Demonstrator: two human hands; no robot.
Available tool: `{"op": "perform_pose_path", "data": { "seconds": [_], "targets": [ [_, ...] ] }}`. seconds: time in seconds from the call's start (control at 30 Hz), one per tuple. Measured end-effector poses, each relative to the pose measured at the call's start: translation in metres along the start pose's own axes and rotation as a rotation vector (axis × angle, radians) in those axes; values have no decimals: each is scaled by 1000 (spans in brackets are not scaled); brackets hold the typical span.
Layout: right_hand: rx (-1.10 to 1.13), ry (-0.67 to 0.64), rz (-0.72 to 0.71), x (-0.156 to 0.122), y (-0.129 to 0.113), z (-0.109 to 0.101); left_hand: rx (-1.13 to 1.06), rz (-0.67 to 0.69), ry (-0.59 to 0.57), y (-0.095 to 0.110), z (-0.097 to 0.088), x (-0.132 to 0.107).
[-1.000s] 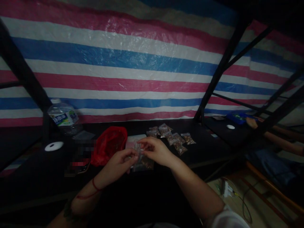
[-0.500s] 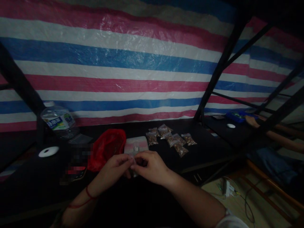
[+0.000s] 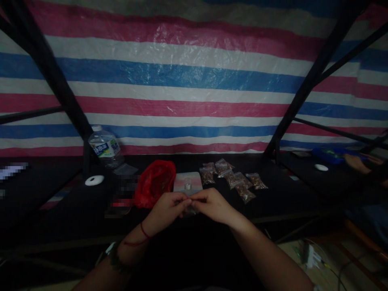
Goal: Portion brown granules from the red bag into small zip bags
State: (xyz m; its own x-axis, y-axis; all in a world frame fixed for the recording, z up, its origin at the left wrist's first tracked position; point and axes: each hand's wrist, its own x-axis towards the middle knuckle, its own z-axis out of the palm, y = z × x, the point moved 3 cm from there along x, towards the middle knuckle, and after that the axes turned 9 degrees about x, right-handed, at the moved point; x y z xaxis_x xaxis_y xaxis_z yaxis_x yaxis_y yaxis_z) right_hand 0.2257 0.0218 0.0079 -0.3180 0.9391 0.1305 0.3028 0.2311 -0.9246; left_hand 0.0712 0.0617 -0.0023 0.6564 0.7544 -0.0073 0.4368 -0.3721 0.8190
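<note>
My left hand (image 3: 169, 208) and my right hand (image 3: 214, 205) meet fingertip to fingertip at the table's front edge. Both are closed in a pinch on a small clear plastic bag (image 3: 192, 210), mostly hidden by the fingers; its contents are too dark to tell. Just beyond them lies a flat pale plate (image 3: 181, 178) with a small clear cup (image 3: 188, 184) on it. An open red plastic bag (image 3: 155, 184) stands to the left of the plate. Several small zip bags (image 3: 235, 178) filled with brown bits lie to the right.
At the left are a large clear bottle (image 3: 105, 148), a flat clear bag (image 3: 125, 169) and a white oval object (image 3: 94, 180). Dark metal posts (image 3: 292, 103) frame the table before a striped sheet (image 3: 188, 105). Another person's hand (image 3: 356, 162) is beside a blue tray (image 3: 327, 155) far right.
The view has swung left, so everything sits further right in the picture. My hands stay together at the small bag, with their fingertips now closer together.
</note>
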Motion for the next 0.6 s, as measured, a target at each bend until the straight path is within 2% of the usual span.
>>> {"op": "perform_pose_path", "data": {
  "seconds": [0.07,0.2,0.3,0.37,0.43,0.53,0.6],
  "targets": [
    [-37,31,18,1,3,-2,51,9,13,1,1,-1],
    [-267,134,-4,1,1,1,145,5,84,5,1,-1],
    [-329,262,-19,2,-2,0,187,-41,150,6,-2,-3],
    [-249,331,18,2,0,-2,226,-73,179,7,-7,-4],
    [-104,316,23,4,3,-2,282,-48,206,11,-13,-7],
    [125,292,-94,6,6,0,322,113,255,20,-27,-13],
    [298,293,-118,8,9,4,263,210,272,25,-38,-16]
  ]
}}
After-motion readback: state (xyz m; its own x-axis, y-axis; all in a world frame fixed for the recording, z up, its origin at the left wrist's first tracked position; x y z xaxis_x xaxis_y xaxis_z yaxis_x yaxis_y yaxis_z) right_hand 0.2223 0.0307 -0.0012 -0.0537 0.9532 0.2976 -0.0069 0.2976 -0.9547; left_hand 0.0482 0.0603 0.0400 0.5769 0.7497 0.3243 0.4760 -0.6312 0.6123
